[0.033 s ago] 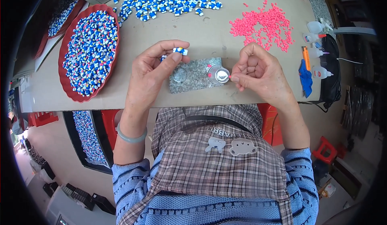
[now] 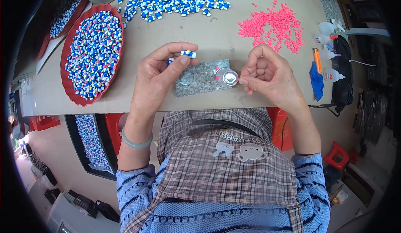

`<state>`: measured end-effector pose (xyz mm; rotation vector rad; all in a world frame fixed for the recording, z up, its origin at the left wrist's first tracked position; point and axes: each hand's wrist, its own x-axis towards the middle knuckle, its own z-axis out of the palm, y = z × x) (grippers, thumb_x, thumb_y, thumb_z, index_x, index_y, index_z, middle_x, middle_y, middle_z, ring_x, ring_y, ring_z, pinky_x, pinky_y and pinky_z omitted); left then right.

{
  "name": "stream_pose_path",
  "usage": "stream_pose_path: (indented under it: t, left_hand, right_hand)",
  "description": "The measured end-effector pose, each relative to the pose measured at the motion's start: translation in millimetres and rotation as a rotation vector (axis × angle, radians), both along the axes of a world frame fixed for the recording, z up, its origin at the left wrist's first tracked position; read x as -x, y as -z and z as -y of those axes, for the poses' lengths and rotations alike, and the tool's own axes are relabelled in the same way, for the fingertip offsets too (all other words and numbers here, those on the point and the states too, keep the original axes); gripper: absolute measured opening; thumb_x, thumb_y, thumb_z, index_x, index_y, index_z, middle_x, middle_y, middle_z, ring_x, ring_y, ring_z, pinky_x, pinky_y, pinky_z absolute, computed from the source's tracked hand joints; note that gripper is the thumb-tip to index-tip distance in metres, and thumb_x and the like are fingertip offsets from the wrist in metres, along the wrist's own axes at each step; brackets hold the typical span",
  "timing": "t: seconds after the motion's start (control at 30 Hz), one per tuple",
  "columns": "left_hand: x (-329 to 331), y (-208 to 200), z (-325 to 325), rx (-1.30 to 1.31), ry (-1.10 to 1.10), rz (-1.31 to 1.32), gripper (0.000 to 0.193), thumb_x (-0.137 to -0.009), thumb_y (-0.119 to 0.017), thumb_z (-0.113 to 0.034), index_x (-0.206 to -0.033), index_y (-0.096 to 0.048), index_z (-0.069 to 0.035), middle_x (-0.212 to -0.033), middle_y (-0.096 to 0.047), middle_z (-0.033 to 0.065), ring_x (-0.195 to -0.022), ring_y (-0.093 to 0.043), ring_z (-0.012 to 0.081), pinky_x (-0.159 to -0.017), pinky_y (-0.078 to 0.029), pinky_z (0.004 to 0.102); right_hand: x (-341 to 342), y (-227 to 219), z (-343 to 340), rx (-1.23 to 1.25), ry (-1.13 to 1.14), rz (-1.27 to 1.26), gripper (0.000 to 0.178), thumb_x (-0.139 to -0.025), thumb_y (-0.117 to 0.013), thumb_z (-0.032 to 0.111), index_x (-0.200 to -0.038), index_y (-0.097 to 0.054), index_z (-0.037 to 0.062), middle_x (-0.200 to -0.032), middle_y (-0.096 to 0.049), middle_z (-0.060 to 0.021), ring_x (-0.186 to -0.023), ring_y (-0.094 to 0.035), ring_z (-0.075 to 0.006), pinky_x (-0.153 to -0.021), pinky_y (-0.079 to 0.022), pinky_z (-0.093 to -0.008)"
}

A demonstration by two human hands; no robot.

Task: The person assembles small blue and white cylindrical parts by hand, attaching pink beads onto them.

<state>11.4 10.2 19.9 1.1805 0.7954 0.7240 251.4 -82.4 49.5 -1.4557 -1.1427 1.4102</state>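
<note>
The left hand, pinching a blue-and-white piece, has shifted slightly to the right. The right hand stays beside the clear dish, pinching a pink bit.

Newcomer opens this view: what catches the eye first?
Probably the scalloped red tray at left, heaped with blue-and-white pieces, and the bright pink bits scattered at upper right. Between them, the left hand holds a blue-and-white piece, while the right hand is at the right edge of a clear dish on a grey slab.

Workshop: massed pink pieces, squeeze bottles
</note>
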Motion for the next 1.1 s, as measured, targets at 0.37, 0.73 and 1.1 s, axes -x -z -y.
stream_pose_path:
  t: [0.37,0.73,1.1]
  left_hand:
    - [-24,-10,35,-0.269,0.092,-0.046,0.021,-0.089,-0.068,-0.005,-0.109,-0.068,0.000,-0.090,-0.071,0.0072,-0.076,-0.063,0.0109,-0.068,-0.049,0.0244]
    - [-32,-17,39,-0.662,0.103,-0.227,0.026,-0.083,-0.070,-0.002,-0.108,-0.069,-0.003,-0.083,-0.067,0.0106,-0.072,-0.065,0.0217,-0.063,-0.051,0.0306]
    - [-40,-12,41,-0.958,0.068,-0.214,0.029,-0.079,-0.072,0.001,-0.108,-0.068,0.001,-0.083,-0.066,0.0131,-0.070,-0.065,0.0262,-0.061,-0.052,0.0334]
  right_hand:
    - [9,-11,7,-0.132,0.070,-0.238,0.030,-0.085,-0.069,-0.007,-0.099,-0.045,0.0052,-0.086,-0.065,-0.0096,-0.074,-0.064,-0.0108,-0.060,-0.055,-0.0229]
    - [19,-5,9,-0.161,0.104,-0.304,0.029,-0.086,-0.067,-0.008,-0.099,-0.044,0.0041,-0.087,-0.064,-0.0098,-0.076,-0.064,-0.0108,-0.062,-0.055,-0.0229]
    - [21,-9,11,-0.160,0.160,-0.035,0.029,-0.084,-0.072,-0.002,-0.096,-0.047,0.0040,-0.078,-0.063,-0.0050,-0.068,-0.062,-0.0076,-0.058,-0.052,-0.0206]
